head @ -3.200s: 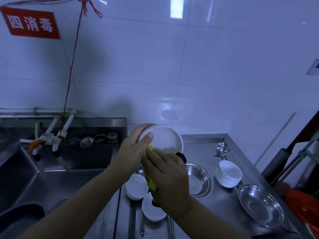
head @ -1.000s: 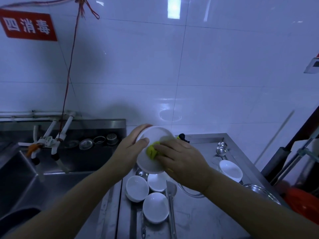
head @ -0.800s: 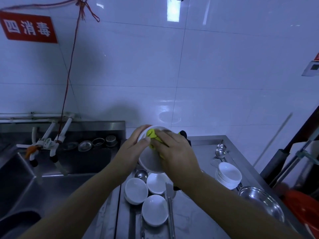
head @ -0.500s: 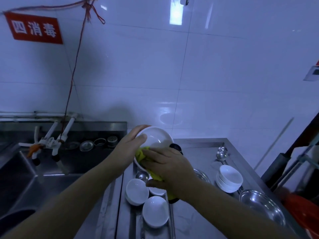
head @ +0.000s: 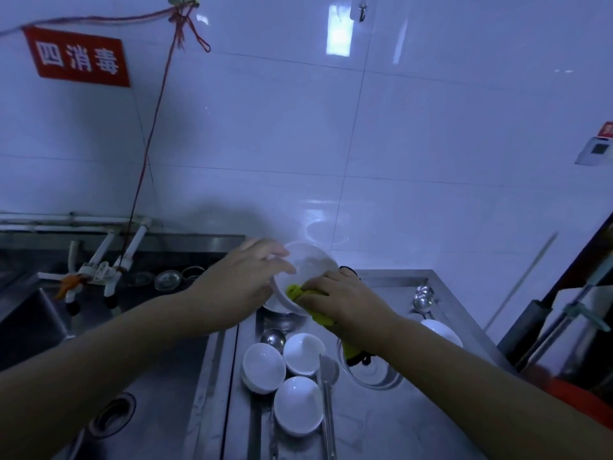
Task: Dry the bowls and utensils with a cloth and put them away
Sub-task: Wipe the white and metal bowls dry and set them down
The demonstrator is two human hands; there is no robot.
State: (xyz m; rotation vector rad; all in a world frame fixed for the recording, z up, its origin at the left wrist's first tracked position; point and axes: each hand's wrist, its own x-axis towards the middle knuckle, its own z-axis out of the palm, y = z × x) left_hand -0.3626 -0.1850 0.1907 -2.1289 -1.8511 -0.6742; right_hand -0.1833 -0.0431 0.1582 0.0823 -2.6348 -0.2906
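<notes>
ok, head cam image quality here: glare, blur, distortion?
Head view: dim, blue cast; bright window glare on the wall tile; left hand motion-blurred at the white bowl; right hand and yellow cloth sharper; wide-angle bending at the edges.

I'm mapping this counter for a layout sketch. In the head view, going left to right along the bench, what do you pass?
Sink drain → taps → three white bowls → steel bowl → ladles.
</notes>
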